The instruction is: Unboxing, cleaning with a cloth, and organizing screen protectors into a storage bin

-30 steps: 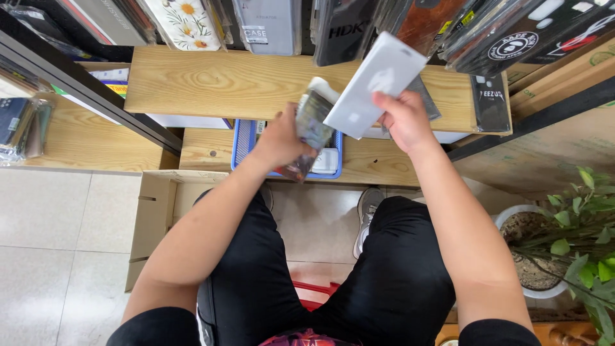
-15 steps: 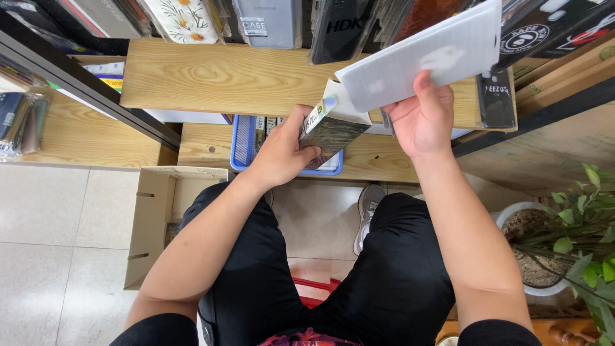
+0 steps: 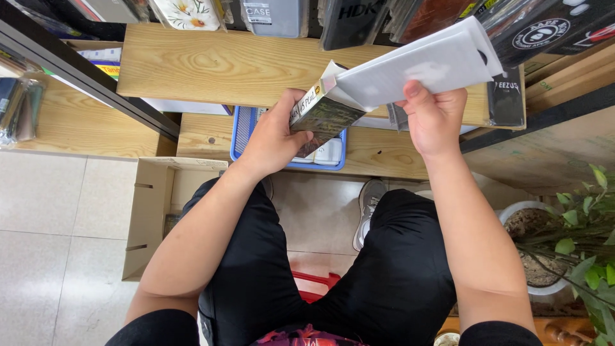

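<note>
My left hand [image 3: 277, 136] grips a small dark printed box [image 3: 325, 114] by its side, held up in front of a wooden shelf [image 3: 218, 67]. My right hand [image 3: 434, 118] pinches a flat white package [image 3: 423, 67] whose left end meets the open top of the dark box. Both are held over a blue plastic basket [image 3: 242, 131] on the lower shelf, with white items inside it.
Packaged phone cases [image 3: 269, 14] hang along the top edge. An open cardboard box [image 3: 154, 214] stands on the tiled floor at left. A potted plant [image 3: 576, 243] is at right. A grey shoe [image 3: 368, 208] and a red stool [image 3: 314, 285] sit below.
Both hands have drawn closer to me. The white package has swung from upright to nearly flat, its end now at the dark box's open top.
</note>
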